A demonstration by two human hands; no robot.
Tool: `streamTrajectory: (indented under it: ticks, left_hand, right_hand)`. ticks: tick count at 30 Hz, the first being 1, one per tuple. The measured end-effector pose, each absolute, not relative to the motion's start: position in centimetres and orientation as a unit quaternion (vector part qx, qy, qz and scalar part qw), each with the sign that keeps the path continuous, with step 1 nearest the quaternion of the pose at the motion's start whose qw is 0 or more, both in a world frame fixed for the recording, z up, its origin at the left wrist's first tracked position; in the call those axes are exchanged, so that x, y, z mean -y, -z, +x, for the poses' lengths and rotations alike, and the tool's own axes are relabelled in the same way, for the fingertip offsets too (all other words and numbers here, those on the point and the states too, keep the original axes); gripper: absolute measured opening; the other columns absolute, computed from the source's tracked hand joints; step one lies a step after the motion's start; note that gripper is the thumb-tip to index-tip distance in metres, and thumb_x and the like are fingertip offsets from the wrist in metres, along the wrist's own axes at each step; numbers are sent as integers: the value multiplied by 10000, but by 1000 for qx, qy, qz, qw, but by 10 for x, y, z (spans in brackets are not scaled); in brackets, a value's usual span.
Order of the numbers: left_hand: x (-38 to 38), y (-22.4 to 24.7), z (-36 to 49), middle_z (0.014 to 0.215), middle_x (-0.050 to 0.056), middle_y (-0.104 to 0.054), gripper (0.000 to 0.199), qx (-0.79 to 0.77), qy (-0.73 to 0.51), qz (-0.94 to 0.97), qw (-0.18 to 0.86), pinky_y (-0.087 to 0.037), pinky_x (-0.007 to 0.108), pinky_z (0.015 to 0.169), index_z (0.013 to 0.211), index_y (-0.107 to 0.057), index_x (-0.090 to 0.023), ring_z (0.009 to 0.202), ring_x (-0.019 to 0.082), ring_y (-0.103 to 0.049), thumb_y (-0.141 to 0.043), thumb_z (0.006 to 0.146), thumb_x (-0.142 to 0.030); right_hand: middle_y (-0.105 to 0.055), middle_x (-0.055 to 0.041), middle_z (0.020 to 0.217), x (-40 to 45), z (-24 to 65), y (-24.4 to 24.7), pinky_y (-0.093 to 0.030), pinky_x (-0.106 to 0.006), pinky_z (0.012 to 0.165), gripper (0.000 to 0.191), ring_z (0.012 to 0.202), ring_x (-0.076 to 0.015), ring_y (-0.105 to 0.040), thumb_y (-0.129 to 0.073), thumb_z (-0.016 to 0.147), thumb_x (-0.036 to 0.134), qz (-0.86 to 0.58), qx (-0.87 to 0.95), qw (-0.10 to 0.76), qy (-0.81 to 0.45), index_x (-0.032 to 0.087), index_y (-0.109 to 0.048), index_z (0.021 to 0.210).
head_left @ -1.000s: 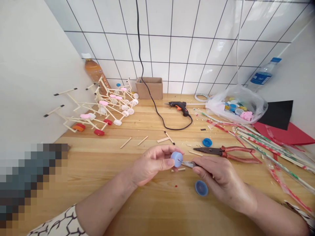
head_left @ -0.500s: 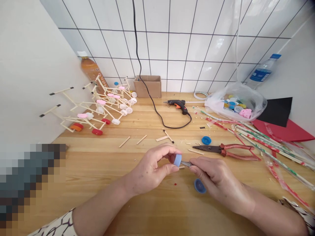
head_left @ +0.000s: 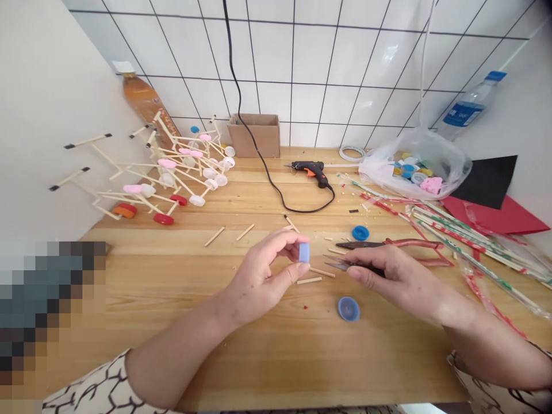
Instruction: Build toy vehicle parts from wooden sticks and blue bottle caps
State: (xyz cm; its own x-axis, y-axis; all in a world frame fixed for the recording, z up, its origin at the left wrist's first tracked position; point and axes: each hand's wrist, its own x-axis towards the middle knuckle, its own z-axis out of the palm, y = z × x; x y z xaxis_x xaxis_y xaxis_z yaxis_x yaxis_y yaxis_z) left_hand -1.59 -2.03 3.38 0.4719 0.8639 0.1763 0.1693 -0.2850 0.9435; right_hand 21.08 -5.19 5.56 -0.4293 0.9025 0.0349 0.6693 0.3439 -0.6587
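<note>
My left hand (head_left: 263,273) pinches a light blue bottle cap (head_left: 304,253) between thumb and fingers, its side turned toward me. To the right, my right hand (head_left: 392,276) grips what look like scissors (head_left: 338,262). Their thin metal points are slightly apart and face the cap without touching it; most of the handle is hidden in my palm. Below them a darker blue cap (head_left: 348,309) lies on the table. Another blue cap (head_left: 360,233) sits farther back, near the pliers (head_left: 414,244), which my right hand partly covers. Short wooden sticks (head_left: 309,280) lie beyond my left fingers.
Stick frames with bottle-cap wheels (head_left: 164,219) stand at the left, near an orange drink bottle (head_left: 146,103). A glue gun (head_left: 311,171), a cardboard box (head_left: 259,136) and a bag of caps (head_left: 452,172) are at the back. Wrapped sticks (head_left: 470,247) spread over the right.
The scissors' points have come away from the light blue cap as my right hand moved right. The cap stays in my left hand, turned slightly. The view has shifted a little.
</note>
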Motion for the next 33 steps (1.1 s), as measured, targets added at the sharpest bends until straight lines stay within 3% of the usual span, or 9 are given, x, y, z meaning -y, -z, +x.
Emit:
streamTrajectory:
  ticks: [5, 9, 13, 19, 26, 30, 33]
  left_hand:
    - [16, -31, -14, 854, 28, -584, 248, -368, -367, 582, 625, -452, 262, 715, 995, -608, -157, 771, 136, -533, -630, 777, -273]
    - [15, -28, -15, 765, 6, -560, 240, -357, -361, 561, 654, -443, 255, 661, 1011, -605, -166, 667, 113, -513, -558, 819, -301]
    - [21, -33, -15, 788, 4, -555, 216, -338, -248, 620, 663, -416, 228, 620, 976, -604, -168, 696, 111, -507, -555, 800, -284]
    - [25, -40, -16, 704, -22, -538, 213, -329, -94, 703, 624, -394, 215, 570, 884, -577, -161, 638, 105, -470, -626, 681, -207]
    - [25, -47, -13, 639, -47, -500, 201, -346, -26, 815, 465, -325, 197, 507, 767, -613, -176, 576, 95, -442, -705, 596, -227]
    - [26, -50, -10, 699, -28, -573, 174, -339, 9, 855, 393, -359, 217, 555, 764, -630, -172, 629, 120, -509, -692, 609, -222]
    - [26, -46, -9, 759, -7, -622, 185, -317, 7, 876, 365, -399, 239, 627, 784, -640, -169, 705, 151, -565, -724, 632, -233]
  right_hand:
    - [-611, 5, 640, 45, 217, -51, -412, -239, 494, 256, 540, -119, -531, -440, 910, 332, -545, 780, 184, -245, 179, -643, 875]
    - [-638, -16, 723, 44, 224, -50, -431, -247, 523, 268, 594, -131, -561, -454, 904, 369, -568, 761, 203, -239, 174, -629, 960]
    - [-663, -17, 806, 52, 223, -56, -449, -237, 526, 307, 642, -143, -592, -611, 794, 449, -520, 780, 140, -319, 199, -634, 971]
    - [-644, 12, 790, 65, 212, -59, -430, -240, 547, 380, 669, -156, -583, -797, 597, 322, -544, 774, 28, -325, 220, -602, 908]
    - [-608, 9, 755, 70, 200, -47, -354, -243, 564, 246, 703, -170, -547, -725, 627, 259, -574, 761, -23, -302, 216, -579, 821]
    - [-545, 23, 683, 65, 201, -51, -311, -241, 554, 132, 632, -131, -480, -616, 696, 198, -569, 752, -6, -334, 199, -605, 827]
    - [-466, 33, 664, 57, 209, -54, -290, -226, 529, 150, 590, -97, -400, -591, 769, 295, -541, 697, 69, -466, 170, -596, 850]
